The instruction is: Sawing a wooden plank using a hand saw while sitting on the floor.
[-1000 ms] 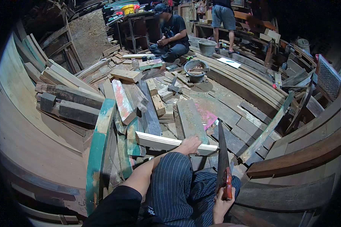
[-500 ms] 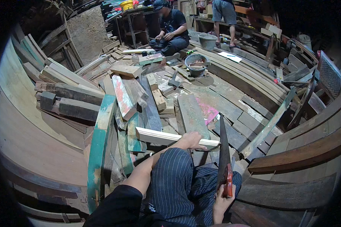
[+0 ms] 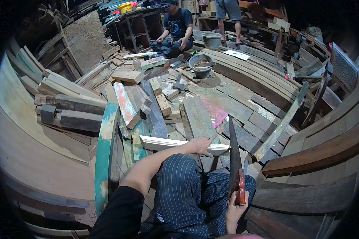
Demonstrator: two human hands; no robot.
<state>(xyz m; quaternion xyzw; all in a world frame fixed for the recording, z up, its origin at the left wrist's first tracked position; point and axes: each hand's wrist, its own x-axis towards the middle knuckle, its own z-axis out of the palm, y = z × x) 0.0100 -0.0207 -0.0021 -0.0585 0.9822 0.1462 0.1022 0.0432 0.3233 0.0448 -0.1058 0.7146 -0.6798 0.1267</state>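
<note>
In my right hand (image 3: 234, 211), the fingers close around the reddish-brown wooden handle of a hand saw (image 3: 235, 157). Its dark blade points away from me, beside the right end of a pale wooden strip (image 3: 163, 143). My left hand (image 3: 200, 146) grips that strip near its right end, index finger stretched along the far side and thumb on the near side. The strip has a grooved profile and lies crosswise in front of my knee. Beneath and beyond it is a thick grey-brown board (image 3: 198, 119). The underside of my left hand is hidden.
Stacked timber offcuts (image 3: 125, 99) and a green-painted board (image 3: 103, 155) lie to the left. A hammer (image 3: 179, 83) and a bucket (image 3: 201, 65) stand farther off. Another person (image 3: 177, 30) sits at the back; someone's legs (image 3: 229, 20) show behind. Long planks line the right.
My left index finger has stretched out and the hand has shifted slightly left on the strip. The saw stays beside the strip's end. The seated person's hands have moved apart.
</note>
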